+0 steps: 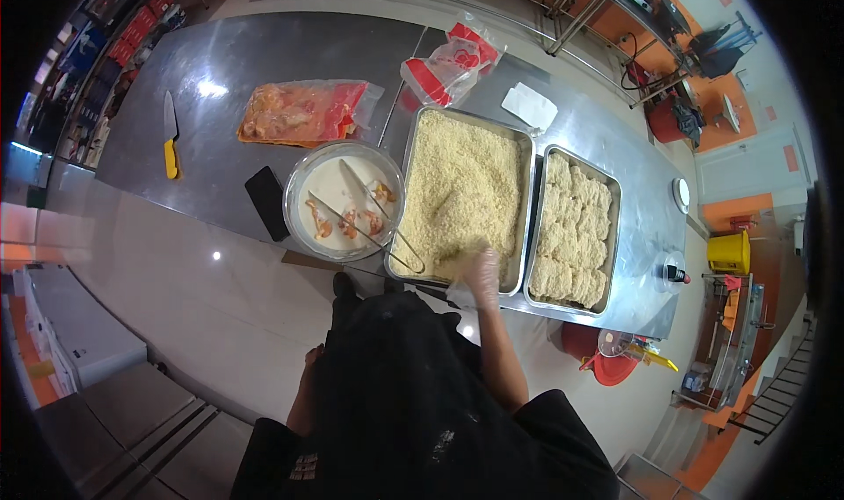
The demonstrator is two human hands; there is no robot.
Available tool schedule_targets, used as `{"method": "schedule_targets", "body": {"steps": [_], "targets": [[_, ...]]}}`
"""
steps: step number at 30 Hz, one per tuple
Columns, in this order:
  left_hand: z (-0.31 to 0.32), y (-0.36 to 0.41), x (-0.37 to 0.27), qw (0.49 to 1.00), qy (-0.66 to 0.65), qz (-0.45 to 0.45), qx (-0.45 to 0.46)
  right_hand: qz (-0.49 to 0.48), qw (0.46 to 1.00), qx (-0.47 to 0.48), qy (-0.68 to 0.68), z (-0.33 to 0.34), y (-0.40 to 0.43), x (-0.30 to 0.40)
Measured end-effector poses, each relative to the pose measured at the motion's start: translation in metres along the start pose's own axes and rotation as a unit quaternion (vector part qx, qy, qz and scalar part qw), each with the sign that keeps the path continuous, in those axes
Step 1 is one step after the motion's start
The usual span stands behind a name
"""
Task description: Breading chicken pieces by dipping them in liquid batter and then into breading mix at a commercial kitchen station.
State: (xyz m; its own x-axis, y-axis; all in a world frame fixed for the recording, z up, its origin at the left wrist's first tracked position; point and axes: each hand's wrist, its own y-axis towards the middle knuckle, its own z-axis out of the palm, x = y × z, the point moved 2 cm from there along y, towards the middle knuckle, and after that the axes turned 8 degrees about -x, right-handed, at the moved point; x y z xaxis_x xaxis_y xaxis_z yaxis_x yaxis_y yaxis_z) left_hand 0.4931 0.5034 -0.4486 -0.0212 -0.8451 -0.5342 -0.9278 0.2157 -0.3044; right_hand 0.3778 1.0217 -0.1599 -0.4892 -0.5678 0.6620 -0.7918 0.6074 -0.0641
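Note:
My right hand [484,277], in a clear plastic glove, is at the near edge of a metal tray [531,147] of pale breadcrumbs [468,151]. Its fingers reach down to the crumbs and blur, so any hold is hidden. My left hand [313,355] hangs low beside my black apron [395,394], mostly covered by it. Left of the crumbs stands a clear bowl [289,203] of white batter with several raw chicken pieces [348,223]. Metal tongs [421,269] lie across its rim, their bend over the crumb tray. At right, a second tray [616,230] holds rows of crumbed pieces [573,230].
A yellow-handled knife [171,137], a bag of raw marinated meat [300,112] and a black phone [266,202] lie on the steel table [217,52]. Behind the trays are a crumpled plastic bag [455,65] and a white sheet [529,106]. Red bins [610,368] stand below right.

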Motion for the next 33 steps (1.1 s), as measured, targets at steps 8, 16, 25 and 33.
{"method": "schedule_targets", "body": {"steps": [8, 16, 25, 33], "targets": [[-0.010, 0.024, -0.004, 1.000, -0.015, -0.010, 0.014, -0.073, 0.978, -0.127, 0.146, -0.056, 0.053, 0.032], [-0.015, 0.030, -0.017, 0.999, 0.003, 0.043, 0.012, -0.090, 0.983, -0.123, 0.103, -0.041, 0.076, -0.002], [-0.002, 0.030, -0.004, 0.998, -0.051, -0.044, 0.019, -0.307, 0.941, -0.058, -0.130, -0.014, 0.155, 0.070], [-0.014, 0.027, -0.042, 0.994, 0.032, -0.084, 0.058, -0.451, 0.783, 0.184, -0.387, 0.046, 0.134, 0.104]]}}
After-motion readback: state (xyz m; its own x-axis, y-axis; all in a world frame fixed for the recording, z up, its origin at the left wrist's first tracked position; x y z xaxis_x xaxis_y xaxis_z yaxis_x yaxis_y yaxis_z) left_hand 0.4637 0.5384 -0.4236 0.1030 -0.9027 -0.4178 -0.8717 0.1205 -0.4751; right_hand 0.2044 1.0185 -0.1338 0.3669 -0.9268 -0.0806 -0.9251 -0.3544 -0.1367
